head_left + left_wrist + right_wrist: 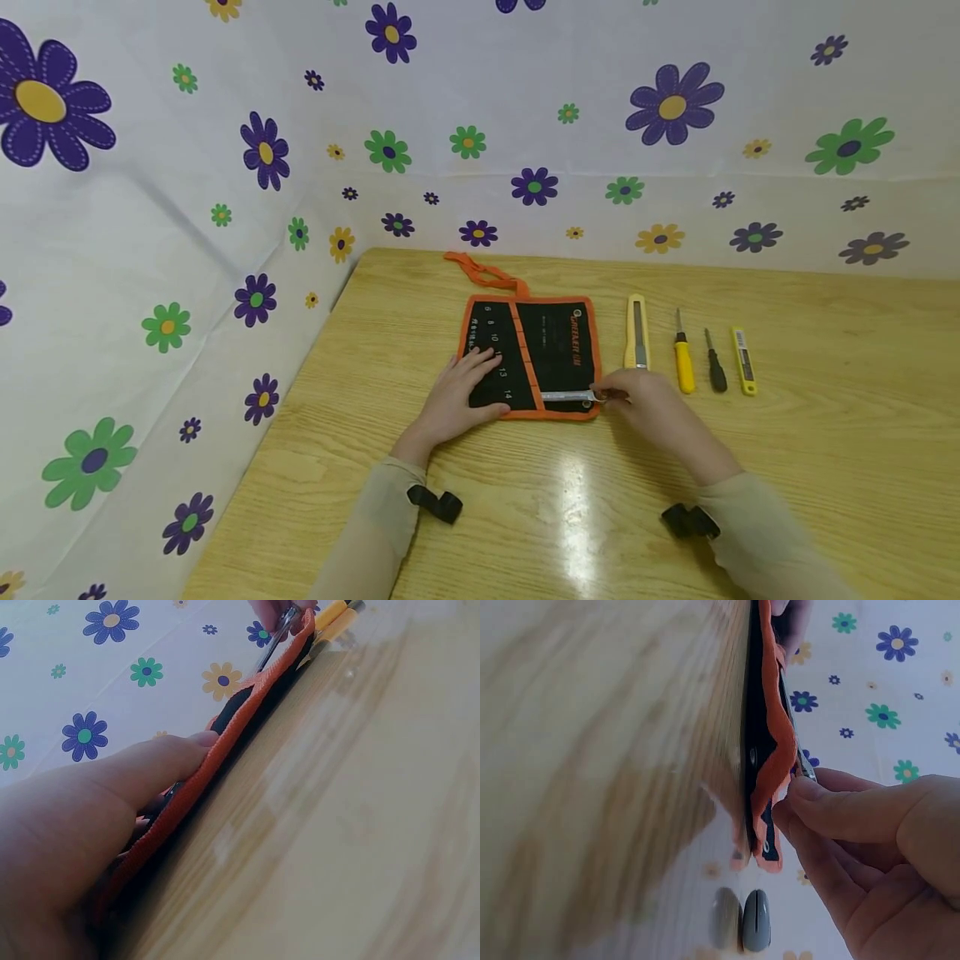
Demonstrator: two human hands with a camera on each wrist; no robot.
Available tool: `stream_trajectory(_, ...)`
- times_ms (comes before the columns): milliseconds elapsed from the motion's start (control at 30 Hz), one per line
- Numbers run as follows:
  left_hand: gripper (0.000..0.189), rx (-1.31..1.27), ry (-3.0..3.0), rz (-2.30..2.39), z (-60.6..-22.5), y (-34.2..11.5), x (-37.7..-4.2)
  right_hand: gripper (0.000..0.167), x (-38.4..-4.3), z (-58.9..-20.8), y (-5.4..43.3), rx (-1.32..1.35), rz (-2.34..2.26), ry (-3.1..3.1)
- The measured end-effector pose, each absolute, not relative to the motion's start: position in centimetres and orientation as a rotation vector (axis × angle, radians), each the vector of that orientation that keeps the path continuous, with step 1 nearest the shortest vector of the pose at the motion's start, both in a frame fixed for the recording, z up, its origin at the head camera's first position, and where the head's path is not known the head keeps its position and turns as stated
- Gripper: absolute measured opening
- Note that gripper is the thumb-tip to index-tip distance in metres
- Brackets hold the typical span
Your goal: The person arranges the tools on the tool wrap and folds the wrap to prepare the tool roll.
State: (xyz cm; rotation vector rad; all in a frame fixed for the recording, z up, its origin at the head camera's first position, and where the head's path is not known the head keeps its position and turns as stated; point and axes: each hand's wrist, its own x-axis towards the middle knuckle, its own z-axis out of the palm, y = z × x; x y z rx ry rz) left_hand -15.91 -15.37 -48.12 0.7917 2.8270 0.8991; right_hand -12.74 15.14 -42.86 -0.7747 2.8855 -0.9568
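A black tool pouch with orange edging point(558, 342) lies flat on the table, its left part marked with size numbers. My left hand point(457, 400) rests on that numbered part, fingers spread. A silver wrench point(566, 397) lies along the pouch's near side, its left end inside the lowest slot. With thumb and fingers my right hand point(652, 408) pinches the wrench's right end, at the pouch's right edge. The right wrist view shows this pinch on the wrench point(800, 742) up close. In the left wrist view, the left thumb point(161, 765) touches the pouch's orange border point(217, 757).
Right of the pouch lie a yellow utility knife point(637, 329), a yellow-handled screwdriver point(683, 362), a dark-handled screwdriver point(716, 367) and a slim yellow case point(744, 362). An orange strap point(487, 273) trails from the pouch's far edge. Flower-patterned cloth point(570, 150) borders the wooden table point(540, 517).
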Motion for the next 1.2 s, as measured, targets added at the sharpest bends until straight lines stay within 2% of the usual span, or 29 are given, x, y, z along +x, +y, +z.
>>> stream_trajectory(767,0.077,0.767,2.826,0.856,-48.3,-15.3,-16.0,0.024,-13.9,-42.4,12.4,-0.743,-0.868,2.728)
stream_trajectory(1200,0.078,0.781,2.828,0.860,-48.3,-15.4,-16.0,0.026,-13.8,-42.2,12.6,-0.950,-0.798,2.701)
